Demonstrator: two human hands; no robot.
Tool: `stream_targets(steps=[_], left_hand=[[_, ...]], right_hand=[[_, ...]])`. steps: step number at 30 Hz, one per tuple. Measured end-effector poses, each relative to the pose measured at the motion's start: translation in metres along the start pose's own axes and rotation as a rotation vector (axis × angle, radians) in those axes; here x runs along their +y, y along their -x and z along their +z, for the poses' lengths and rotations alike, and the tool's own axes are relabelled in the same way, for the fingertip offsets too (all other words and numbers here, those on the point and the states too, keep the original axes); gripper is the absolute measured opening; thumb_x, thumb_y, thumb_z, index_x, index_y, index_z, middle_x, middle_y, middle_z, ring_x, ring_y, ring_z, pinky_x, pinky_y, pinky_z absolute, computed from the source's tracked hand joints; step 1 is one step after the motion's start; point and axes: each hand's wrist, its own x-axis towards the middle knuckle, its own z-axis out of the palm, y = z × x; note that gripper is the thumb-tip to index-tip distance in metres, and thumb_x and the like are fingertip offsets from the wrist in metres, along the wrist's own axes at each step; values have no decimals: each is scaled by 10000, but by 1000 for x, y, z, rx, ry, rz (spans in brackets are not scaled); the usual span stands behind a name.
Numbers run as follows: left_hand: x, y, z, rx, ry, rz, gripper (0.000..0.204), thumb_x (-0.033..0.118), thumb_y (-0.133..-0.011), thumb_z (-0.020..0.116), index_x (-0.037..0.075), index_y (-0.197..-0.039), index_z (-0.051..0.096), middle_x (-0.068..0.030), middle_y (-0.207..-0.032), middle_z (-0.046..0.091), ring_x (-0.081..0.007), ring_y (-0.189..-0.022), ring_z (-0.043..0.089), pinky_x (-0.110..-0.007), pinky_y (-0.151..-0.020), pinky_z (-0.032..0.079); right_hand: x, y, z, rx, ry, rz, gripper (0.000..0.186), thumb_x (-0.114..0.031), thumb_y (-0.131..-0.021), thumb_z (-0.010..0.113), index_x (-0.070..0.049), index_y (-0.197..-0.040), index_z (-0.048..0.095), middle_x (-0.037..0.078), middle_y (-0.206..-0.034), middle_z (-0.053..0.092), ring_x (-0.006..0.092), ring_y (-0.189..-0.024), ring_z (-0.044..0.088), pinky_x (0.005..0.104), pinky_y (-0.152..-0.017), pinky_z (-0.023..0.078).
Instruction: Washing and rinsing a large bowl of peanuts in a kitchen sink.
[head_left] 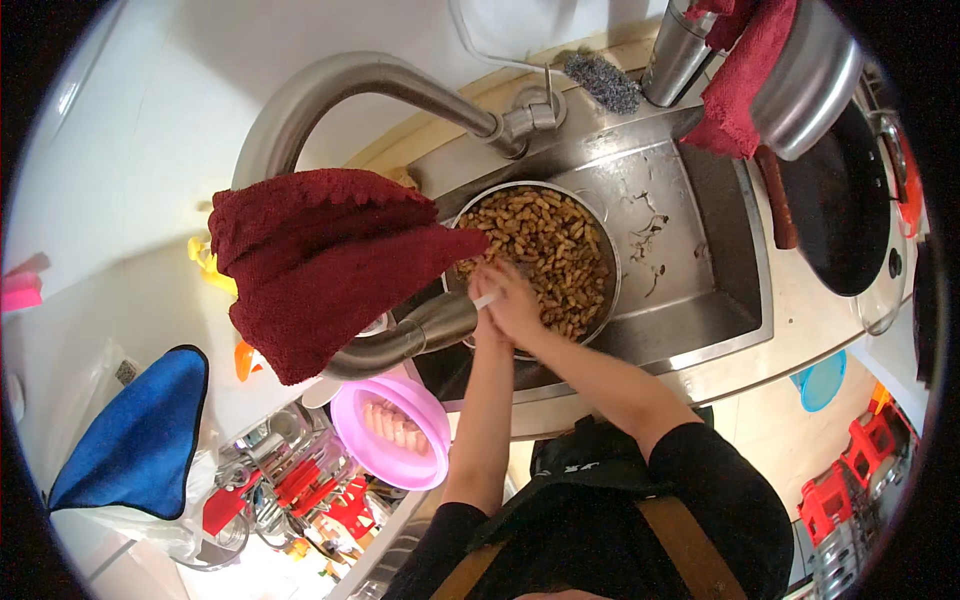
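My left hand [483, 305] and my right hand [511, 303] meet at the faucet spout [458, 318], where a pale stream of water shows. Their fingers overlap and are blurred, so their grip is unclear. Beneath them sits a metal pot [615, 270] full of small brown elongated pieces [545, 235] in the steel sink [700, 300]. A dark red cloth [320, 260] drapes over the curved faucet, its tip reaching over the pot just above my hands.
A pink bowl [349, 444] of pale pieces, a blue cloth [130, 430] and cutlery [280, 480] sit left. At right are a black pan [835, 220], red cloth [730, 110] and steel container [675, 60]. A grey scrubber [602, 80] lies behind.
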Motion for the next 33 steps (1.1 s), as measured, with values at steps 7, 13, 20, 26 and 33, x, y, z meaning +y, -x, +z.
stream_targets(steps=[7,13,20,26,33], left_hand=[[-26,11,-17,-33,57,17,343,331,-845,392,99,-1088,462,-51,-1024,514,-192,-912,500,-345,-779,417],[-23,-6,-19,-56,120,48,343,328,-844,397,94,-1086,463,-49,-1021,515,-191,-912,500,-344,-773,420],[-10,-33,-15,-88,192,78,343,325,-842,403,89,-1083,464,-47,-1018,517,-189,-913,500,-344,-767,423],[-56,-12,-31,-118,237,75,342,322,-841,408,84,-1080,465,-45,-1015,518,-188,-913,500,-344,-761,426],[-25,-46,-54,-63,-555,249,261,114,-790,532,75,-1043,484,-99,-1130,426,-174,-922,491,-283,-697,441]], right_hand=[[2,-7,-5,-60,21,0,330,-207,-768,454,-117,-1081,510,130,-1194,401,328,-1081,367,396,-920,288],[4,-11,-6,-162,-106,135,344,-221,-786,398,-90,-1083,514,153,-1140,439,318,-1048,403,373,-908,296],[11,9,6,-147,-19,-26,391,-276,-808,399,-123,-1166,438,143,-1223,370,296,-1156,298,379,-953,234],[25,-19,3,-114,-130,-17,410,-305,-836,346,-108,-1191,406,166,-1257,326,309,-1179,274,354,-960,227],[2,-8,-30,66,92,-134,251,-206,-736,524,-111,-959,586,129,-1064,477,281,-955,489,365,-783,406]])
